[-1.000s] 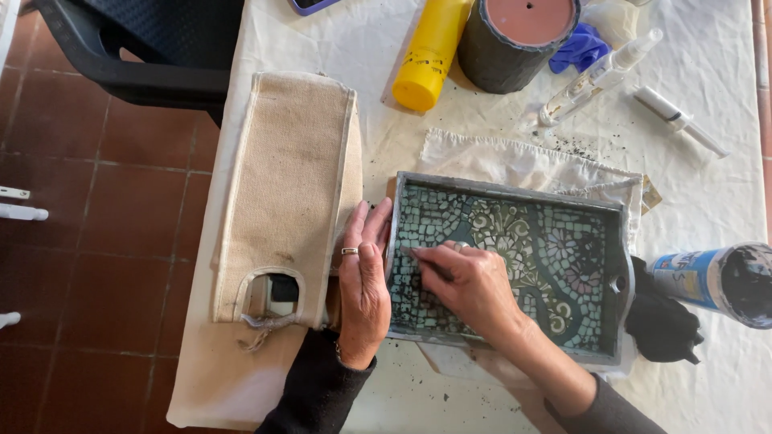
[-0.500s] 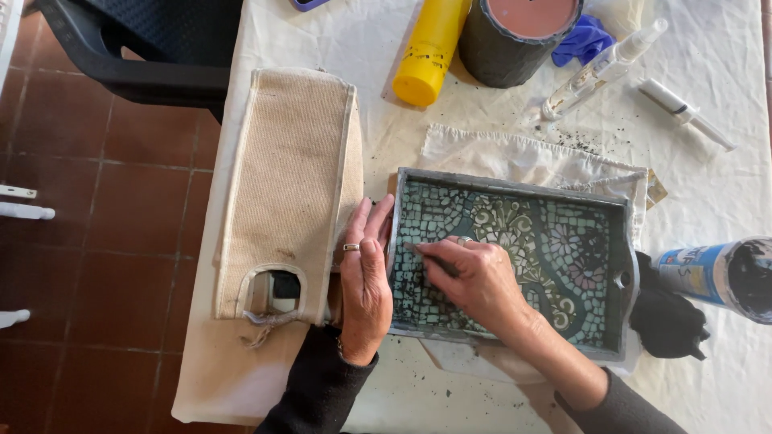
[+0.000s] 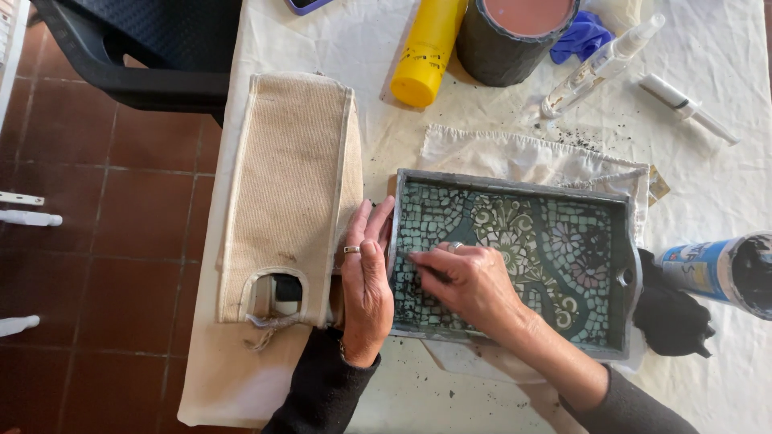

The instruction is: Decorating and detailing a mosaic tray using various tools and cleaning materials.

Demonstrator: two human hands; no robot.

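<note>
Two hands on the job here: the left hand point(image 3: 367, 285) lies flat, fingers straight and together, pressed against the left outer wall of the mosaic tray point(image 3: 515, 183), gripping nothing. The right hand point(image 3: 470, 281) is inside the tray, fingers curled and pinched down on the tiles near its left end (whether a small tool sits between those fingertips, I cannot tell). The tray itself sits near the middle of the tabletop, toward the near edge, resting on a white cloth point(image 3: 515, 157). Just left of the left hand lies a beige canvas bag point(image 3: 285, 193), running along the tabletop's left edge. Up at the far edge: a yellow bottle point(image 3: 429, 48) on its side beside a dark round tub point(image 3: 515, 40). By the right edge, a blue-and-white tube point(image 3: 716, 269), with a black rag point(image 3: 671, 317) touching the tray's right end.
</note>
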